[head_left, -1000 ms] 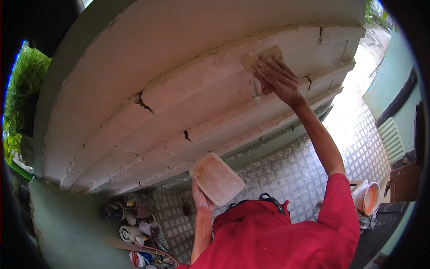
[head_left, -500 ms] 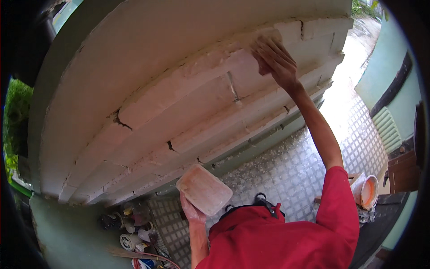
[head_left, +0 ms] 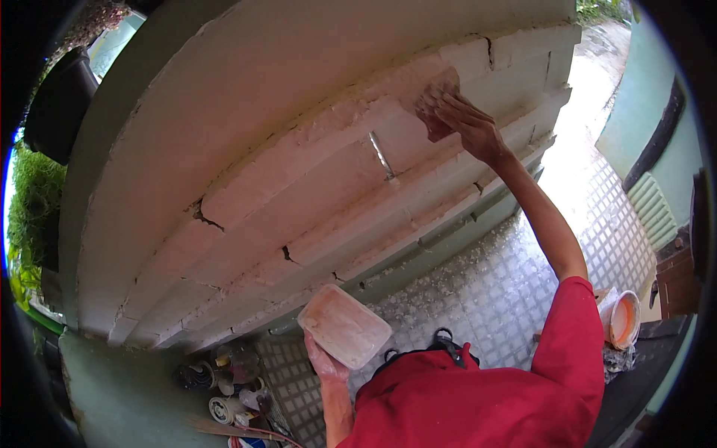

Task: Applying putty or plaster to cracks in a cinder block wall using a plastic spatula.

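Observation:
My right hand (head_left: 474, 133) is raised to the wall, its fingers closed on a flat, squarish plaster-smeared scraper (head_left: 441, 107). The scraper lies at or close to the white stepped wall (head_left: 314, 172), just below its upper ledge. Low in front of me, my left hand (head_left: 325, 364) grips a rectangular plastic tub (head_left: 346, 328) by its near left side. Whitish and pinkish smears coat the tub's inside. White residue also marks my left fingers and wrist. Rough plaster runs along the ledge left of the scraper.
Dark cracks (head_left: 203, 216) break the wall's ledges. A bucket with an orange inside (head_left: 621, 319) stands at my right. Jars and containers (head_left: 224, 407) crowd the floor at the lower left, beside a wooden strip (head_left: 231, 428). White specks litter the tiled floor (head_left: 448, 284).
My right hand and the scraper have shifted slightly downward on the wall, and more of the scraper's face shows. The view has tilted a little; my left hand still holds the tub.

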A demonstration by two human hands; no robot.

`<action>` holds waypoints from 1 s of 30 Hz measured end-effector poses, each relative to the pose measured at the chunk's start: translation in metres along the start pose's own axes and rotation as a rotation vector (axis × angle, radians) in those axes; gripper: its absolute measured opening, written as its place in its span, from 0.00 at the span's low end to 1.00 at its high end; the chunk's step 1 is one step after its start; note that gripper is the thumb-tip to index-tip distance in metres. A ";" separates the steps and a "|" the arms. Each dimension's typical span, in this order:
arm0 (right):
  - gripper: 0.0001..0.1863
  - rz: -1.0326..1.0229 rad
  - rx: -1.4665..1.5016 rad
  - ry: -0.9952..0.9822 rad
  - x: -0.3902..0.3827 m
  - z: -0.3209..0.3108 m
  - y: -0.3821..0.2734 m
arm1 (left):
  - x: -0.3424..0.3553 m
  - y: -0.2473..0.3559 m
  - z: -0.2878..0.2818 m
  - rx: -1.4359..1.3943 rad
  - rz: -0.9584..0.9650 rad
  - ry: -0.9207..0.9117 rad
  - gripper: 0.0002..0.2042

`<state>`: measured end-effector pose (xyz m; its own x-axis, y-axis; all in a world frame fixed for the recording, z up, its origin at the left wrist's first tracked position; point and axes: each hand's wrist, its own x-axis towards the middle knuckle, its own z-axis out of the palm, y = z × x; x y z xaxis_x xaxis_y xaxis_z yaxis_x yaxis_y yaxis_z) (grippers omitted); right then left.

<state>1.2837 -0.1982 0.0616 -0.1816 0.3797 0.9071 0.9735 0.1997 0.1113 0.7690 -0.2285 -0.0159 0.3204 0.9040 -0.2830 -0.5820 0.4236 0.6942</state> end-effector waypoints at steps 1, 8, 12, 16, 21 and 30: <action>0.27 -0.004 -0.001 0.000 -0.006 -0.007 0.001 | -0.001 0.000 -0.001 -0.003 0.001 -0.001 0.29; 0.28 -0.072 -0.085 0.191 0.027 -0.026 0.012 | -0.008 0.005 -0.007 -0.005 0.013 0.025 0.29; 0.30 -0.099 -0.166 0.188 0.031 -0.009 0.044 | -0.003 0.002 0.012 0.043 0.003 0.028 0.29; 0.31 -0.055 -0.178 0.218 0.035 -0.004 0.037 | -0.004 0.005 0.006 0.001 -0.002 -0.005 0.29; 0.30 -0.096 -0.175 0.157 0.011 -0.002 0.051 | 0.000 0.005 0.012 0.002 0.012 0.018 0.29; 0.31 -0.004 -0.156 0.080 -0.012 -0.007 0.045 | 0.005 0.006 0.026 0.030 0.040 0.030 0.30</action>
<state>1.3306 -0.2001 0.0586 -0.1795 0.3048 0.9353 0.9837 0.0557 0.1707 0.7871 -0.2226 0.0042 0.2745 0.9217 -0.2741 -0.5707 0.3856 0.7250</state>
